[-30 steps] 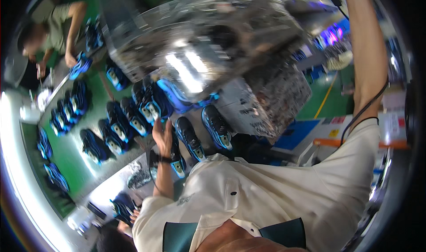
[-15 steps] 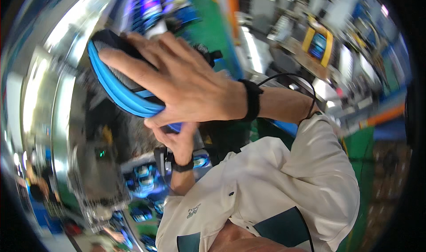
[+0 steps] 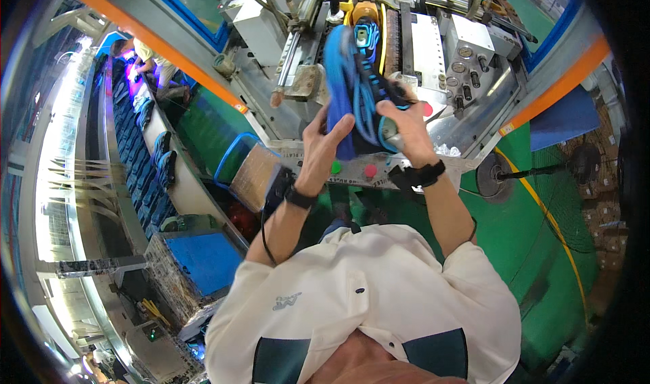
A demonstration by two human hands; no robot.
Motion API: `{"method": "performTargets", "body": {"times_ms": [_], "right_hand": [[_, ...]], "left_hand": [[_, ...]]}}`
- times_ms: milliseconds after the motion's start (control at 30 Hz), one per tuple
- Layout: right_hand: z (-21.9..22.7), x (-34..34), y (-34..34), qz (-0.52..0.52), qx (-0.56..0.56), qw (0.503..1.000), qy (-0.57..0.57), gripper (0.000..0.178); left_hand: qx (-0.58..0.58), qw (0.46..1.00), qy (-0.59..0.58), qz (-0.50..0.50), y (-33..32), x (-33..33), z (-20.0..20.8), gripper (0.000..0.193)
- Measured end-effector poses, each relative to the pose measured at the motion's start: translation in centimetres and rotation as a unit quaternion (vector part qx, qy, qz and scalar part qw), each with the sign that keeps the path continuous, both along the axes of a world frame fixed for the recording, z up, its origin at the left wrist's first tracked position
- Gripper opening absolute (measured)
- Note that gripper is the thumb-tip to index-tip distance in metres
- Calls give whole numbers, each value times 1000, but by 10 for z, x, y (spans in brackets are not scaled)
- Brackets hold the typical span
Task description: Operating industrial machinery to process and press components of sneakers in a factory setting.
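Note:
Held up in front of me is a blue and black sneaker (image 3: 362, 106), its blue sole turned toward the left and its upper toward the right. My left hand (image 3: 321, 144) is closed on the sole side, thumb laid across the blue. From the other side my right hand (image 3: 409, 133) grips the upper near the lower end, with the thumb on top and the other fingers partly hidden. Just beyond the sneaker, a machine (image 3: 426, 52) has an orange and yellow holder (image 3: 365, 12), with what looks like another blue laced shoe (image 3: 366, 37) in it.
Valves and gauges (image 3: 464, 66) line the machine's right side; green and red buttons (image 3: 370, 171) sit on its front edge. An orange-edged frame (image 3: 189, 66) surrounds it. At left, a conveyor (image 3: 139, 174) carries several shoes, and a person (image 3: 152, 62) works at its far end. A blue-topped box (image 3: 203, 259) stands nearer.
The view has swung from the conveyor side round to the machine. The sneaker, held in both hands throughout, is now in front of the machine, with my hands on its opposite sides.

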State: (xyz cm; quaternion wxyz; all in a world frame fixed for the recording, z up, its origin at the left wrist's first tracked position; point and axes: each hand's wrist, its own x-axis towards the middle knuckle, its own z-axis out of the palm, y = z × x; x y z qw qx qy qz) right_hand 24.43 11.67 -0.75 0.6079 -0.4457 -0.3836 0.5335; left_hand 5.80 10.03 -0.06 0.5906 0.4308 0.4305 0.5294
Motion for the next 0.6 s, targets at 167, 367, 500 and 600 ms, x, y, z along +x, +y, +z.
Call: {"method": "performTargets", "body": {"times_ms": [167, 367, 500, 600], "right_hand": [[-24, 84, 32, -144, 25, 989, -12, 60], [6, 96, 67, -254, 22, 958, -134, 65], [5, 90, 118, -307, 10, 918, -250, 53], [22, 112, 190, -239, 30, 922, -304, 46]], "left_hand": [[-72, 992, 71, -76, 166, 39, -53, 53], [124, 890, 432, 80, 378, 48, -153, 50], [161, 858, 466, 145, 406, 40, -176, 48], [13, 975, 201, 92, 400, 6, -200, 34]]}}
